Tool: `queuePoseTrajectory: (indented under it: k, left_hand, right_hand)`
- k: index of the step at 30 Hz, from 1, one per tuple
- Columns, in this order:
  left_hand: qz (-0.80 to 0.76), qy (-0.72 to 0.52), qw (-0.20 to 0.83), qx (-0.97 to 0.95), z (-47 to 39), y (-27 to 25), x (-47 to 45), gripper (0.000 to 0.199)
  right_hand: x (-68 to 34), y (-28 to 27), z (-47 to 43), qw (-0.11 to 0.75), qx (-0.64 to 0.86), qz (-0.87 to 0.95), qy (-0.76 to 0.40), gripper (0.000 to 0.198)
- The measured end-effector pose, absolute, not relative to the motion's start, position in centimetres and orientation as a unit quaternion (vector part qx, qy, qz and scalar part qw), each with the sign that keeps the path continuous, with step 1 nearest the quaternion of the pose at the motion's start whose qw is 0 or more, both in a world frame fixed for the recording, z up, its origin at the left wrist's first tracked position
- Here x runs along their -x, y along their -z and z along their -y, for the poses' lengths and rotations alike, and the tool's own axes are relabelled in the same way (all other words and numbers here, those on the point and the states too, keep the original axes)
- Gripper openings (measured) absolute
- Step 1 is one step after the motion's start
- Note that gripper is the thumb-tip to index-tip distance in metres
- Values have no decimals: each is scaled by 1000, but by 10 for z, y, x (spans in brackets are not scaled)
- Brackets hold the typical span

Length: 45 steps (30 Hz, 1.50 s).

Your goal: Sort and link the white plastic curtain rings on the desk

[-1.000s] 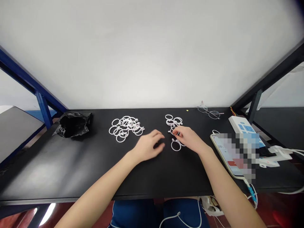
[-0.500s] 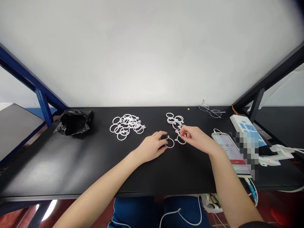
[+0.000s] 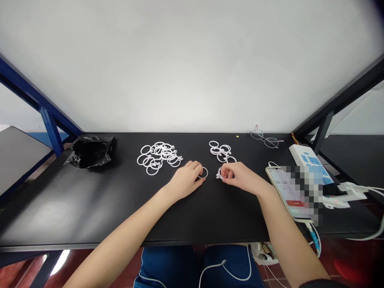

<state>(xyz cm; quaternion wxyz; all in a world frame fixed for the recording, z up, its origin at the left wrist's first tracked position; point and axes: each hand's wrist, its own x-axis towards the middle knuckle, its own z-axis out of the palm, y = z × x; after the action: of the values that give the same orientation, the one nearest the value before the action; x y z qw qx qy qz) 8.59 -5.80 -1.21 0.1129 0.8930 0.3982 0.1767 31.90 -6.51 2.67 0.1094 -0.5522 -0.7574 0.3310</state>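
Note:
My left hand (image 3: 190, 175) is closed in a pinch on a white curtain ring (image 3: 207, 172), thumb and fingers at the ring's left side, low over the black table. Just to the right, my right hand (image 3: 238, 176) pinches white curtain rings (image 3: 219, 176) that overlap; the fingers partly hide them, so their number is unclear. Behind the right hand lies a small group of white curtain rings (image 3: 223, 152), each with a little eyelet. A larger heap of the same rings (image 3: 163, 151) is spread beyond my left hand, to the left.
A crumpled black plastic bag (image 3: 90, 152) gapes at the table's (image 3: 126, 216) left end. On the right lie eyeglasses (image 3: 267, 140), a phone (image 3: 289, 196) showing a timer, and a white power strip (image 3: 312, 162) with plugs and cables. A wall (image 3: 192, 72) rises behind.
My left hand has closed on the single ring and shifted left with it. My right hand has moved left and slightly down, drawing rings away from the right-hand group.

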Motion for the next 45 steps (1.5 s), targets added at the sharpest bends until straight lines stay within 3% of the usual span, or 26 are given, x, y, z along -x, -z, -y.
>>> queuePoseTrajectory:
  k: [4, 7, 11, 18, 26, 35, 45]
  left_hand:
    - [-427, -206, 198, -858, 54, 11, -80, 26]
    - [-425, -234, 292, -825, 48, 12, -74, 42]
    - [-456, -255, 289, -803, 47, 14, -74, 36]
    - [-467, -274, 272, -796, 51, 18, -82, 27]
    - [-453, -290, 303, -787, 46, 17, -78, 15]
    - [-416, -307, 406, -754, 45, 15, -77, 19]
    - [-432, -310, 378, -758, 47, 15, -76, 18]
  right_hand:
    - [-305, -22, 65, 155, 541, 769, -301, 6]
    - [-293, -19, 66, 236, 521, 778, -260, 11]
    - [-278, -10, 70, 302, 491, 786, -222, 19]
    - [-269, 8, 65, 240, 504, 799, -225, 18]
    - [-268, 8, 65, 255, 472, 791, -293, 14]
    - [-270, 7, 65, 259, 497, 776, -289, 24]
    - [-271, 4, 67, 253, 484, 781, -303, 25]
